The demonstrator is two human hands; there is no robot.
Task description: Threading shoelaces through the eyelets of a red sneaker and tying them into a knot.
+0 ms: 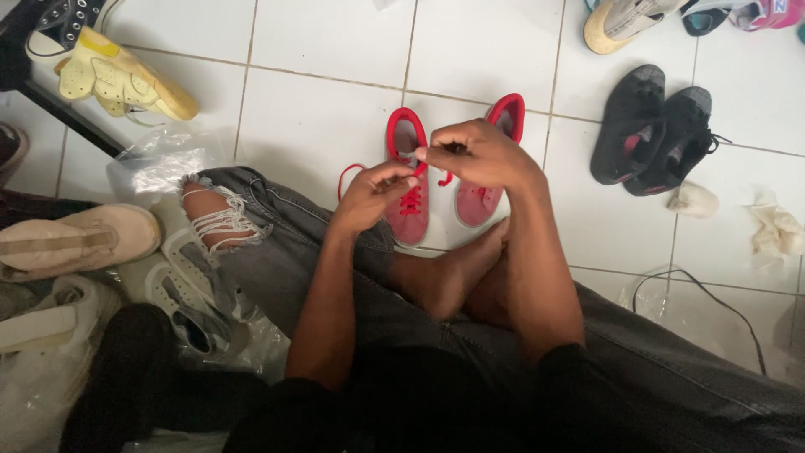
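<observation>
Pinched fingertips of both hands meet over the left red sneaker in the head view: the left hand and the right hand each press together on the red shoelace near the shoe's tongue. That sneaker stands on the white tiled floor just beyond the person's crossed legs, its long axis pointing away from the body, heel farthest. Its mate, the right red sneaker, lies just beside it, parallel, partly under the right hand. A loose lace loop trails toward the left knee.
</observation>
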